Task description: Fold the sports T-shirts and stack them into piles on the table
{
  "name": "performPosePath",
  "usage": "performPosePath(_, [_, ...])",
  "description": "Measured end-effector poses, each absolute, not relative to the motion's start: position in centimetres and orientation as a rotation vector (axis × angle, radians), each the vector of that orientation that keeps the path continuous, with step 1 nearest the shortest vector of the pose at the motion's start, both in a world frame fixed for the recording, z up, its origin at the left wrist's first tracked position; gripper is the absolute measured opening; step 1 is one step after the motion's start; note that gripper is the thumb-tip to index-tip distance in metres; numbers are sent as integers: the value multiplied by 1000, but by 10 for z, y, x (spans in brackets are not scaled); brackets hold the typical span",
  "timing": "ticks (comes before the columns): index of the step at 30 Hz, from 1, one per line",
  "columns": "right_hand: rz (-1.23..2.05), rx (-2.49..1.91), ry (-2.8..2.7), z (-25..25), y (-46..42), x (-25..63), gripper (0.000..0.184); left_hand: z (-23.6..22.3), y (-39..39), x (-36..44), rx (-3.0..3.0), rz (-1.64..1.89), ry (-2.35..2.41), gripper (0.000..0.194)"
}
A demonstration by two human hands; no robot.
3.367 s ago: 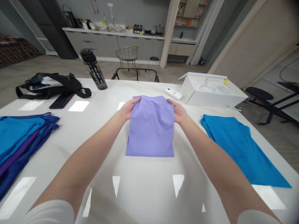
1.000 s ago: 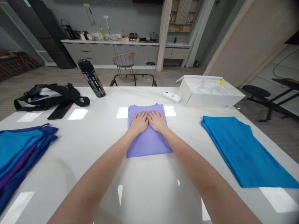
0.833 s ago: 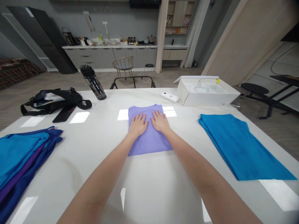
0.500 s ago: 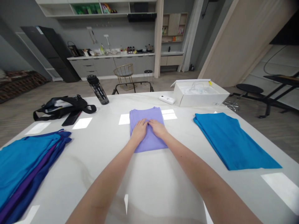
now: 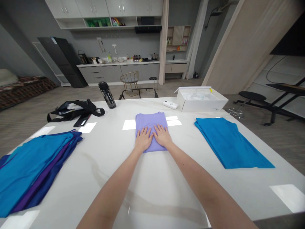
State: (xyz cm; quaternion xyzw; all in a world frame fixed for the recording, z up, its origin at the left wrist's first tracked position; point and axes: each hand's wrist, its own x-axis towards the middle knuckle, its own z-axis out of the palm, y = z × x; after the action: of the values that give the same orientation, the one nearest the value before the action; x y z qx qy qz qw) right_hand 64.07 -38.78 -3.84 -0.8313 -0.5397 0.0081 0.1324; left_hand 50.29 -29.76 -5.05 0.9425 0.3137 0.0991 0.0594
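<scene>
A lavender shirt (image 5: 152, 119), folded into a neat rectangle, lies flat on the white table (image 5: 107, 146) in front of me. My left hand (image 5: 144, 139) rests palm down on its lower left part, fingers spread. On the lower right part lies my right hand (image 5: 162, 135), flat as well, with its fingers apart. The two thumbs come close to each other near the shirt's middle. To the right is a blue garment (image 5: 231, 141), folded and flat. At the left, blue, purple and navy garments (image 5: 40, 159) lie stacked.
Along the table's far side stand a black bottle (image 5: 107, 95), a white handheld device (image 5: 170, 104) and an open white box (image 5: 202, 103). A black bag (image 5: 73, 109) and a phone (image 5: 82, 120) lie at the left. A metal-framed chair (image 5: 138, 90) stands behind the table.
Both hands have slid toward me over the lavender shirt, from its middle to its lower part, and the fingers have spread flatter. The camera view has tilted upward a little.
</scene>
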Motion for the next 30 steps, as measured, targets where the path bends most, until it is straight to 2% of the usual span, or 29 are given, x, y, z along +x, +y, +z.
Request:
performPosePath(3, [-88,-2357,-1643,-30,-398,634,46,-49,-304,497,2888,411,948,54])
performPosePath(7, [-12,-2390,-1656,-25,-409,619,39,-46,-312,493,2937,466,844,39])
performPosePath(12, [28,-2401,-1477,-35,-421,598,50,-50,-327,485,2823,495,857,45])
performPosePath(16, [115,-2426,-1511,-41,-429,596,59,-53,-337,475,2805,378,901,53])
performPosePath(30, [214,-2465,-1704,-29,-476,613,68,-42,-343,422,2890,159,718,66])
